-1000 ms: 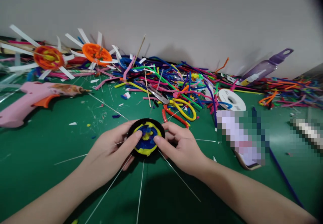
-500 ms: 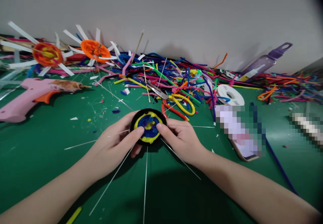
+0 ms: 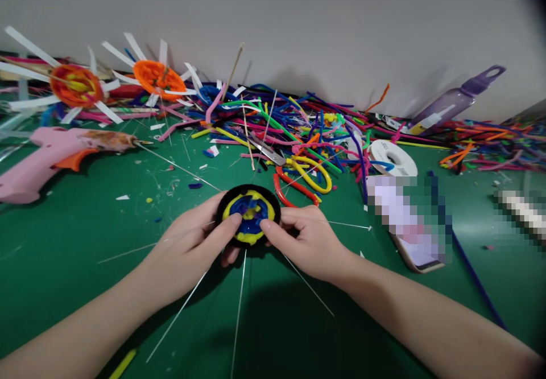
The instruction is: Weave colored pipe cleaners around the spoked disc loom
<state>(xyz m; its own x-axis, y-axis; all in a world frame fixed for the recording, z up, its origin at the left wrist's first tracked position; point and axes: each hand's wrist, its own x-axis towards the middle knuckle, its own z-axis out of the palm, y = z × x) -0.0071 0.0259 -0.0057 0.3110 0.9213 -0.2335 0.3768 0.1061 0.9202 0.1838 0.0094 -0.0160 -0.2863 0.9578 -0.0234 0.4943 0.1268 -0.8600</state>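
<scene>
A round disc [image 3: 248, 215] with a black rim, a yellow ring and a blue centre is held over the green table, and several thin pale rods stick out around it. My left hand [image 3: 194, 234] grips its left side, the thumb on the blue part and fingers underneath. On the right side my right hand [image 3: 309, 239] pinches it the same way, thumb on top near the first thumb. Most of the fingers below the disc are hidden.
A pink glue gun [image 3: 55, 157] lies at left, below two orange discs [image 3: 77, 86] with white strips. Scissors [image 3: 298, 182], a white spool [image 3: 392, 158] and a phone [image 3: 405, 219] lie beyond and right. Coloured pipe cleaners [image 3: 273, 117] and a purple bottle [image 3: 452, 103] line the wall.
The disc has turned slightly and its rods point at somewhat different angles. Both hands keep hold of it. The camera view has shifted a little.
</scene>
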